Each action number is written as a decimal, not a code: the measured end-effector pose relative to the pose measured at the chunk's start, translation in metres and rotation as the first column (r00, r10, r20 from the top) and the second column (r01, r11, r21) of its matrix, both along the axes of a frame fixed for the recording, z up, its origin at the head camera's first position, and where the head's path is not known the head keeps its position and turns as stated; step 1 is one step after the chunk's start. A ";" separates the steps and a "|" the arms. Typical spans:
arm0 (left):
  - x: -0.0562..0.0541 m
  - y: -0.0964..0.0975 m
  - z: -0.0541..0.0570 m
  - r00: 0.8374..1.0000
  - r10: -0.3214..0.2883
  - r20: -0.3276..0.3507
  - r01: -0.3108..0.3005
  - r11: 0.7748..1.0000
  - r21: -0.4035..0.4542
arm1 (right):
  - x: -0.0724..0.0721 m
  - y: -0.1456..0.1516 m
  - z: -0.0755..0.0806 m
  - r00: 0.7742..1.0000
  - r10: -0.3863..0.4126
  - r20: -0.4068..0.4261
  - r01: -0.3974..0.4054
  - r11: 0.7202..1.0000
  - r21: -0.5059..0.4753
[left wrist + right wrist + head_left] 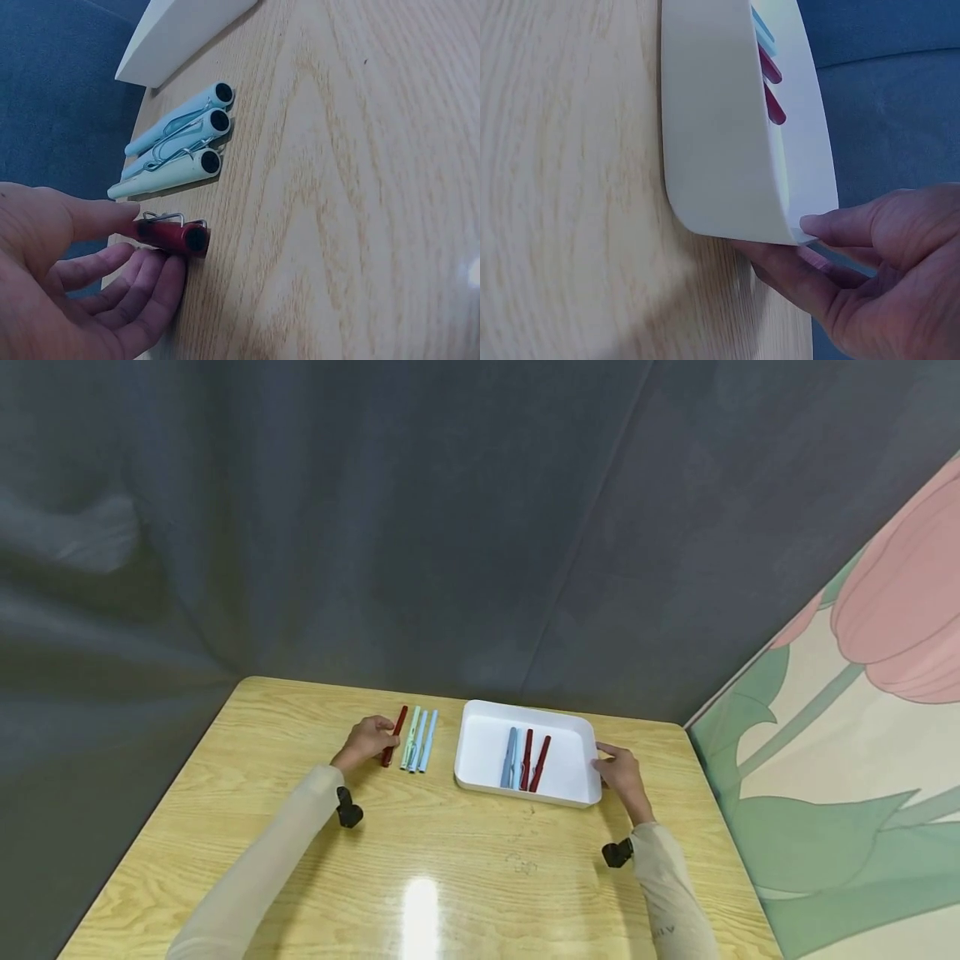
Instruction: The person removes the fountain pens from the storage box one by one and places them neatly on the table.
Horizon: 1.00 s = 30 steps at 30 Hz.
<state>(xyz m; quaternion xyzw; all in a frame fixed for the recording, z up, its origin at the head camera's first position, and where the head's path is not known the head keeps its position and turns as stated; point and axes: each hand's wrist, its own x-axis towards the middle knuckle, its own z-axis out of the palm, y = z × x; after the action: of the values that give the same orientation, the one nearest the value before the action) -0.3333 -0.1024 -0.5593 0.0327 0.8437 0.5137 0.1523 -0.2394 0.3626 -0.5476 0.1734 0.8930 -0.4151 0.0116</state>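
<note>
My left hand (367, 739) is at a dark red pen (402, 720) on the table, thumb on one side and curled fingers on the other, pinching it. The left wrist view shows the pen's metal clip and dark round end. Just right of it lie a pale green pen (412, 735) and two light blue pens (429, 741), side by side. My right hand (621, 772) grips the right wall of a white tray (480, 747), thumb over the rim and fingers outside. Inside the tray are two blue pens (509, 757) and two dark red pens (540, 764).
The wooden table (465, 852) ends at a dark curtain (420, 568) behind the tray. A wall with a painted tulip (900, 610) stands to the right. Black wrist cameras (348, 808) are strapped on both wrists.
</note>
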 end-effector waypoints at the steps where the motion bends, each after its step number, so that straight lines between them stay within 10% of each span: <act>1: 0.000 0.000 0.000 1.000 0.002 -0.001 -0.002 1.000 -0.003 | -0.001 -0.001 0.000 1.000 -0.002 -0.002 0.002 1.000 -0.010; 8: 0.001 0.004 0.003 0.989 0.051 -0.141 -0.071 0.988 -0.136 | -0.003 -0.008 -0.002 1.000 0.016 -0.014 -0.016 0.999 -0.034; 15: 0.002 0.026 0.012 0.940 0.121 -0.318 -0.122 0.992 0.018 | -0.007 -0.014 -0.001 0.999 0.037 -0.039 -0.037 0.999 -0.014; 22: 0.006 0.056 0.021 0.909 0.093 -0.407 -0.049 0.992 0.117 | -0.011 -0.025 -0.003 0.999 0.031 -0.043 -0.030 1.000 0.005; 30: 0.016 0.077 0.021 0.919 -0.036 -0.393 0.086 0.990 0.110 | -0.012 -0.032 -0.003 0.999 0.031 -0.024 -0.031 0.999 0.009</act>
<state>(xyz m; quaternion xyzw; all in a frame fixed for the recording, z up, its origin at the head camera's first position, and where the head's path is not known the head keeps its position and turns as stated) -0.3170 -0.0253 -0.5378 0.1698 0.8219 0.5437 -0.0050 -0.2512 0.3308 -0.5511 0.1546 0.8975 -0.4130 0.0066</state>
